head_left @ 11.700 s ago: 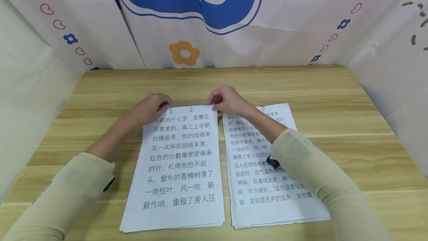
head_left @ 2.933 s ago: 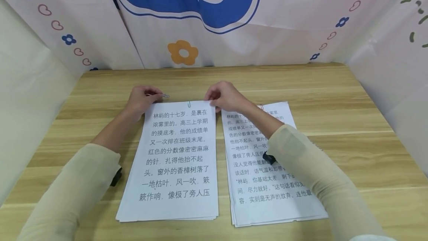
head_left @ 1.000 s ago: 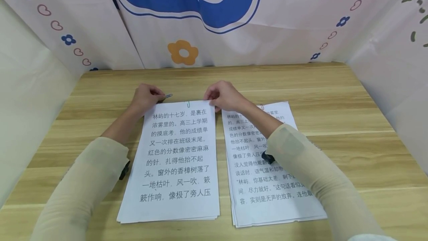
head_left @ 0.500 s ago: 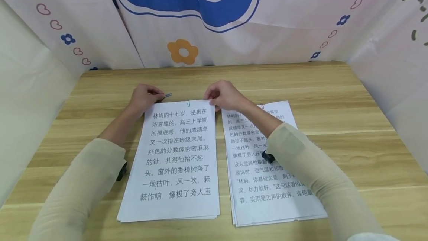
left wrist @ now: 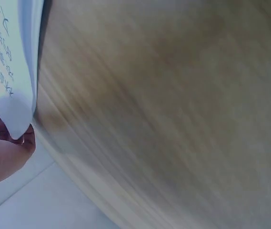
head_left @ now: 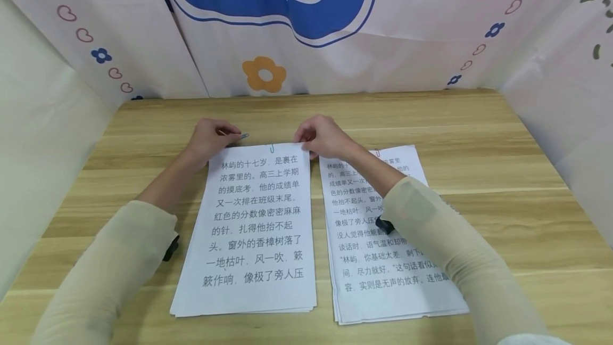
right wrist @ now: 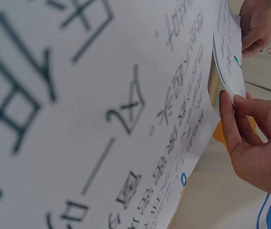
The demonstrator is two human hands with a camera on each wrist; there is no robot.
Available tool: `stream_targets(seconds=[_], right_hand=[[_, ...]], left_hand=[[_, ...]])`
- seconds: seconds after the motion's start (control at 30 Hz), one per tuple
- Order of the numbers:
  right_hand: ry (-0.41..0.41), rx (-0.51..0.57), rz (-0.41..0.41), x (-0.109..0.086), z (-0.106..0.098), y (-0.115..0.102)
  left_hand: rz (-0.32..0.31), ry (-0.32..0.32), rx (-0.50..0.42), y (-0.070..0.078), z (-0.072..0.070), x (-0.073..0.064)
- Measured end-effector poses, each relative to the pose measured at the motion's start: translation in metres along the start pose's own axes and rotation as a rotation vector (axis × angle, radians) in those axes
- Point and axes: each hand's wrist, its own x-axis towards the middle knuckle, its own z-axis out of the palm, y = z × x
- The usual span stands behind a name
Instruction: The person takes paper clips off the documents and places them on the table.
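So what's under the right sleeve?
The right sleeve extends over the right-hand paper stack and the wooden table, both visible around it. The ends of several printed lines are covered.

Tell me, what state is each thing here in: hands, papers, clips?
Left stack: printed side up.
Right stack: printed side up, sheets slightly uneven, partly hidden.
Green clip: fastened on the left stack's top edge.
Red clip: fastened on the right stack's top edge.
Blue clip: off the stacks, held.
Other blue clip: on the right stack's edge.
Left hand: holding the blue clip.
Right hand: pinching the left stack's top right corner.
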Motion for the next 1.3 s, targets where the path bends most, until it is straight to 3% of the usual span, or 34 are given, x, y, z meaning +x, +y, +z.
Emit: stream_targets(seconds=[0.23,0.57,1.3], right_hand=[[0.002,0.008,0.001,0.0,0.0,0.001],[0.005,0.006,0.012,0.0,0.001,0.001],[0.011,-0.005,0.011,0.001,0.001,0.002]], left_hand=[[0.05,-0.007,-0.012,0.008,0.006,-0.002],[0.131,-0.067,-0.008,0.015,0.013,-0.007],[0.227,-0.138,0.04,0.027,0.026,-0.011]])
